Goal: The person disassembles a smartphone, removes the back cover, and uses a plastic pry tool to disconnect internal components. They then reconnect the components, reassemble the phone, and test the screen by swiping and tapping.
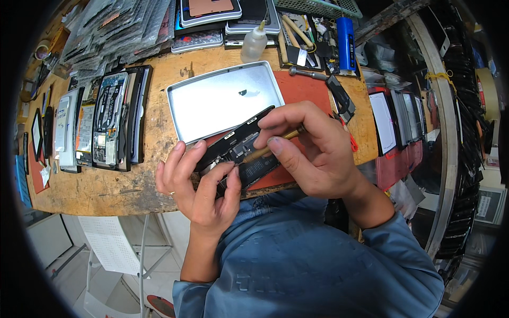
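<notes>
My left hand [204, 193] grips an opened phone [257, 170] by its left side, fingers curled round the edge and inner parts. The phone's dark battery and small circuit parts lie exposed, and a black panel [225, 144] stands tilted up along its far side. Between the thumb and fingers of my right hand [313, 153] is a slim brass-coloured screwdriver [260, 155], slanting down to the left toward the phone's inner parts. Its tip is near my left fingertips, too small to make out. Beyond the phone lies a shallow silver tray [183, 114] with small dark bits in it.
A red mat [302, 90] lies under the work. Opened phones [108, 119] stand at left, with bubble-wrapped packets [111, 34] behind. A clear dropper bottle [254, 45], tool tray [297, 42] and blue cylinder [345, 45] sit far back. A white folding chair [111, 241] stands below the table edge.
</notes>
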`<state>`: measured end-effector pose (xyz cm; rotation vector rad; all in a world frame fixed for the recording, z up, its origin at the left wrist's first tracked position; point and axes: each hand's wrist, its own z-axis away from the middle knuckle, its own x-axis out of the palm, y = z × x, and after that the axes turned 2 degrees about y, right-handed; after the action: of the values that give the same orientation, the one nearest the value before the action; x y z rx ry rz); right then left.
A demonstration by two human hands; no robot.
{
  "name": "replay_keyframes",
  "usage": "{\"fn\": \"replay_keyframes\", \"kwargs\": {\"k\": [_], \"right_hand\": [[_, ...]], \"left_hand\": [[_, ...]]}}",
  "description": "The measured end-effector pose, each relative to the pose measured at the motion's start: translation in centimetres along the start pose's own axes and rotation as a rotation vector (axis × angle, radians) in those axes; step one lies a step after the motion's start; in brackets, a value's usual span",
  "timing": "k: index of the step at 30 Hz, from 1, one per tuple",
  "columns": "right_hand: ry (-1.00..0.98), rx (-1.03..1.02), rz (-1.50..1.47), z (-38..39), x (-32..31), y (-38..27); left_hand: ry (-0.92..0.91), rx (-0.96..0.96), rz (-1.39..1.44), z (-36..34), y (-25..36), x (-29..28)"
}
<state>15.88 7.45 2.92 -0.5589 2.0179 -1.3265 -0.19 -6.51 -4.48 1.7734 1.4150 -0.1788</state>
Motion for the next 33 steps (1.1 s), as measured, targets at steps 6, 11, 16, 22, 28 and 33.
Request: {"fn": "replay_keyframes", "kwargs": {"k": [6, 11, 16, 22, 28, 33], "right_hand": [[-0.018, 0.012, 0.000, 0.1, 0.0, 0.0], [-0.010, 0.025, 0.014, 0.2, -0.1, 0.0], [0.042, -0.060, 0.212, 0.3, -0.7, 0.3], [0.100, -0.186, 0.375, 0.5, -0.8, 0.9], [0.131, -0.240, 0.400, 0.5, -1.1, 1.3], [0.211, -0.217, 0.348, 0.7, -0.8, 1.9]], "left_hand": [[-0.005, 0.000, -0.007, 0.1, -0.1, 0.0], [-0.032, -0.031, -0.008, -0.1, 0.4, -0.2], [-0.157, 0.003, -0.162, -0.3, 0.8, -0.8], [-0.254, 0.000, -0.241, -0.2, 2.3, -0.7], [-0.297, 0.023, -0.297, -0.1, 2.9, 0.1], [-0.316, 0.057, -0.313, 0.4, 2.6, 0.0]]}}
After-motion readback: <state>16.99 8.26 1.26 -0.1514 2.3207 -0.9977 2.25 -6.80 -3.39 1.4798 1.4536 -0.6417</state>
